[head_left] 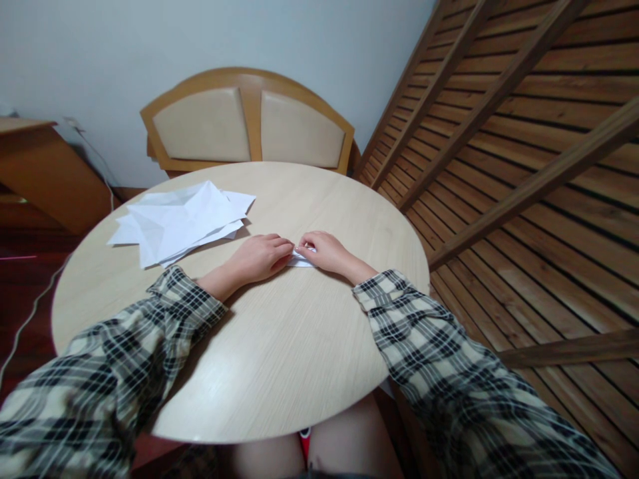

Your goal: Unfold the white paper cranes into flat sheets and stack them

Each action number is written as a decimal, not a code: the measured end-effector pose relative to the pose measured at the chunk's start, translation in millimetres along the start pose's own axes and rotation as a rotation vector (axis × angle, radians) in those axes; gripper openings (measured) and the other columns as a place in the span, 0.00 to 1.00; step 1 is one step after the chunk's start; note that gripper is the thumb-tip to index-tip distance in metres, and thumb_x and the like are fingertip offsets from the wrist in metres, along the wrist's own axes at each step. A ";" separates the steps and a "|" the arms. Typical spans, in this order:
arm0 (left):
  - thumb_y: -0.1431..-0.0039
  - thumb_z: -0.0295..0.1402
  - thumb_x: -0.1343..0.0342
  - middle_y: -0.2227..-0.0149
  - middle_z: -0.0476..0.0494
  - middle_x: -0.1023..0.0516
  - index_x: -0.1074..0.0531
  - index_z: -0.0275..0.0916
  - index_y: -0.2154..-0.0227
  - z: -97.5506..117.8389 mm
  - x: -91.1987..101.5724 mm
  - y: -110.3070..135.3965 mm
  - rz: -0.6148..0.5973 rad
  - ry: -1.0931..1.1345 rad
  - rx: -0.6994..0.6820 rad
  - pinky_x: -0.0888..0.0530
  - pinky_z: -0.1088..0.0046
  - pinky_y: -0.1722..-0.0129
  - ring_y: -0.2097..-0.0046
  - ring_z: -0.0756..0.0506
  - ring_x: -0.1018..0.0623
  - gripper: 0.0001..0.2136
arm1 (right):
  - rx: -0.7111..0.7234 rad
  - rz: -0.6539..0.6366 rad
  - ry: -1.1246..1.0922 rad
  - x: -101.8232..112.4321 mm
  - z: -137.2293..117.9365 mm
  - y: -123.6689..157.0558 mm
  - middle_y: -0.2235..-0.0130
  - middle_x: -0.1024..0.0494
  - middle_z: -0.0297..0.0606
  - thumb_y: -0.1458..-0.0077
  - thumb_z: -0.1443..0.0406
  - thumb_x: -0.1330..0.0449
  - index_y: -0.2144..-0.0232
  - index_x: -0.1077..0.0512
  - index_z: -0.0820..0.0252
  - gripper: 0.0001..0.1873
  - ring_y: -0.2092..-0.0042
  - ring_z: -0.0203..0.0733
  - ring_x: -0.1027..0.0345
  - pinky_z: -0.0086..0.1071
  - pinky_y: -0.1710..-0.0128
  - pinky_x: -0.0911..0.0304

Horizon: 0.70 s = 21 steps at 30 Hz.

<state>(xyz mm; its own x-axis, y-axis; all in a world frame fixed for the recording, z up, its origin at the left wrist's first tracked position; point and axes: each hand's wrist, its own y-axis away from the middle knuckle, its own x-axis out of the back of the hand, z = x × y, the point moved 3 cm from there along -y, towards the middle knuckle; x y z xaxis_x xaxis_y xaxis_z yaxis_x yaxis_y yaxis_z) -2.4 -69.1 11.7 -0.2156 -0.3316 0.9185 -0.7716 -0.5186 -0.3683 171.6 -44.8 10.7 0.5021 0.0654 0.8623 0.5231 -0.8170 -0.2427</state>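
Note:
A small piece of folded white paper (300,261) lies on the round table (279,359), mostly covered by my two hands. My left hand (262,257) rests over its left end, palm down, with the fingers together and curled onto the paper. From the right, my right hand (327,252) pinches the paper between thumb and forefinger. The fingertips of both hands almost meet above it. How the paper is folded beneath them cannot be made out.
A loose pile of creased white paper sheets (184,219) lies at the table's back left. Behind the table stands a padded wooden headboard (254,120). Slatted wooden panelling (499,186) rises along the right. A wooden cabinet (44,166) and a white cable (34,306) are at the left.

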 end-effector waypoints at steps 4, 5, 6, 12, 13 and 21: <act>0.34 0.32 0.51 0.62 0.40 0.19 0.25 0.36 0.61 -0.6 1.1 0.9 0.025 0.011 -0.013 0.27 0.68 0.65 0.62 0.43 0.22 0.10 | 0.068 -0.002 -0.004 -0.8 1.8 -1.5 0.66 0.24 0.37 0.38 0.62 0.43 0.67 0.26 0.60 0.09 0.63 0.39 0.35 0.33 0.60 0.45; 0.33 0.32 0.52 0.62 0.40 0.19 0.24 0.37 0.61 -0.6 1.6 1.1 0.035 0.022 -0.019 0.27 0.67 0.65 0.61 0.43 0.22 0.11 | 0.082 0.000 -0.002 -0.8 1.9 -1.8 0.66 0.25 0.37 0.38 0.62 0.43 0.67 0.26 0.60 0.09 0.63 0.39 0.36 0.33 0.60 0.45; 0.33 0.32 0.53 0.61 0.40 0.19 0.24 0.37 0.61 -0.5 2.0 1.2 0.045 0.033 -0.024 0.27 0.67 0.64 0.61 0.43 0.22 0.11 | 0.095 0.003 -0.001 -0.7 1.8 -2.1 0.65 0.25 0.37 0.38 0.62 0.43 0.67 0.26 0.60 0.09 0.62 0.39 0.36 0.33 0.60 0.45; 0.32 0.34 0.51 0.62 0.39 0.19 0.26 0.36 0.61 0.1 3.1 1.8 0.110 0.077 0.020 0.26 0.67 0.64 0.62 0.44 0.21 0.10 | 0.147 0.024 -0.053 1.0 -0.4 -1.4 0.66 0.25 0.36 0.38 0.63 0.44 0.68 0.26 0.59 0.09 0.61 0.39 0.35 0.32 0.58 0.44; 0.33 0.35 0.50 0.63 0.39 0.19 0.26 0.36 0.60 -0.5 2.9 2.0 0.116 0.082 0.044 0.26 0.68 0.64 0.62 0.44 0.21 0.10 | 0.152 0.021 -0.064 1.3 -0.6 -1.1 0.66 0.25 0.35 0.38 0.63 0.44 0.68 0.26 0.59 0.09 0.61 0.38 0.35 0.32 0.58 0.44; 0.31 0.35 0.52 0.62 0.39 0.17 0.23 0.36 0.60 -4.6 1.4 1.2 0.121 0.075 0.037 0.26 0.66 0.61 0.61 0.43 0.21 0.13 | 0.167 0.017 -0.069 4.4 0.7 -1.5 0.66 0.24 0.36 0.38 0.64 0.43 0.67 0.23 0.60 0.10 0.63 0.38 0.34 0.32 0.58 0.43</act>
<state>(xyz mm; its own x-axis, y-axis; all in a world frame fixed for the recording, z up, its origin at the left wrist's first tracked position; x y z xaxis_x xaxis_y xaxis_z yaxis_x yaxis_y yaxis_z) -6.4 -66.5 13.3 -0.3505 -0.3342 0.8749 -0.7151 -0.5077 -0.4805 173.5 -42.9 14.6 0.5549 0.0966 0.8263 0.6185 -0.7122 -0.3321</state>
